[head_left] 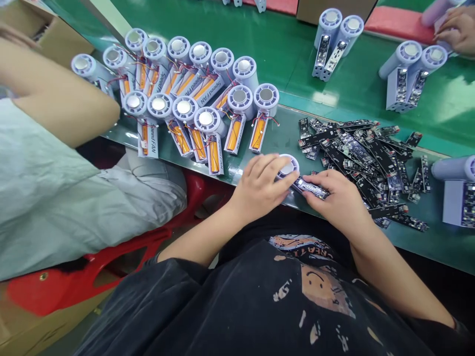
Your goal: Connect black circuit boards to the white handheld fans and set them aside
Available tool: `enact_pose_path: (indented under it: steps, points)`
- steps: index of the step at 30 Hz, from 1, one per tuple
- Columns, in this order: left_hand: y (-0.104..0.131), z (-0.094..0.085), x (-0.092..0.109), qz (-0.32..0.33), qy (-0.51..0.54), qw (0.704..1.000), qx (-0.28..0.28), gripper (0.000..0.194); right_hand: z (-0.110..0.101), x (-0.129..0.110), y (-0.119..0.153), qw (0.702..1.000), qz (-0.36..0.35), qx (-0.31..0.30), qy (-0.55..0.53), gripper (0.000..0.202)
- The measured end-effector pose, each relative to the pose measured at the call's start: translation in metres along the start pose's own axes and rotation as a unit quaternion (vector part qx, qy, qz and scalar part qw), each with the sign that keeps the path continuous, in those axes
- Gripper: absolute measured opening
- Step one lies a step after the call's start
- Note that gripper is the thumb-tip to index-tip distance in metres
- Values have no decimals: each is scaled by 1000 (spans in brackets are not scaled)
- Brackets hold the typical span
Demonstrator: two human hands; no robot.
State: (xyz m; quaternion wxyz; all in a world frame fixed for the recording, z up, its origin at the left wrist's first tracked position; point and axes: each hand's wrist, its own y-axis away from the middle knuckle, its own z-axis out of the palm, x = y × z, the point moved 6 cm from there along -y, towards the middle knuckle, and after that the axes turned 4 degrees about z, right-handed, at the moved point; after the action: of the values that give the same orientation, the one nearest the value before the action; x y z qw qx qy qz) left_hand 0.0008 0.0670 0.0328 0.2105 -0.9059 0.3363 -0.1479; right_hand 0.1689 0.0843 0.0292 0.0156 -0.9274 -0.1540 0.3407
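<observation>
Near the table's front edge, my left hand [261, 184] is wrapped over the round head of a lilac fan unit [289, 167]. My right hand [336, 198] grips the same unit's handle, where a circuit board [310, 188] shows between thumb and fingers. Whether the board is fully seated in the handle I cannot tell. Right of the unit lies a loose pile of dark circuit boards [374, 158]. To the left stand several lilac fan units [237, 96] with orange batteries and thin red and black wires in their open handles.
Fan units with boards in their handles stand at the back [330, 44], back right [403, 74] and right edge [458, 193]. A person [48, 198] sits close on the left, on a red chair [148, 247]. Another person's hand [458, 32] is at the upper right. A cardboard box [59, 42] is upper left.
</observation>
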Motion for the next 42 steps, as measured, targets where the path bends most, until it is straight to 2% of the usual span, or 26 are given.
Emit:
enact_pose_path:
  steps: [2, 5, 9, 12, 17, 21, 25, 31, 38, 42]
  points:
    - [9, -2, 8, 3, -27, 999, 16, 38, -1, -3, 1, 1000, -11, 1, 16, 27]
    - [13, -2, 12, -18, -48, 999, -4, 39, -4, -6, 3, 999, -17, -1, 48, 27]
    - [5, -4, 10, -20, -19, 1000, -12, 28, -6, -8, 6, 997, -22, 1, 72, 27]
    - [-4, 1, 8, 2, 32, 999, -29, 19, -8, -10, 9, 995, -26, 6, 92, 26]
    - [-9, 10, 3, 13, 68, 997, -37, 18, -16, -14, 13, 990, -39, 14, 135, 24]
    - [-8, 12, 5, 18, 71, 997, -32, 26, -15, -11, 12, 993, -46, 9, 110, 24]
    - [-5, 12, 11, 22, 39, 998, -46, 27, -10, -8, 13, 995, -41, 10, 93, 26]
    - [-2, 6, 20, 28, 1, 999, -26, 30, -9, -6, 19, 991, -22, 18, 130, 27]
    - [-13, -5, 33, 61, -109, 990, -58, 20, -11, 0, 22, 993, -6, 29, 114, 25]
    - [-19, -7, 33, 72, -101, 988, -92, 22, -9, 2, 24, 994, -10, 37, 98, 26]
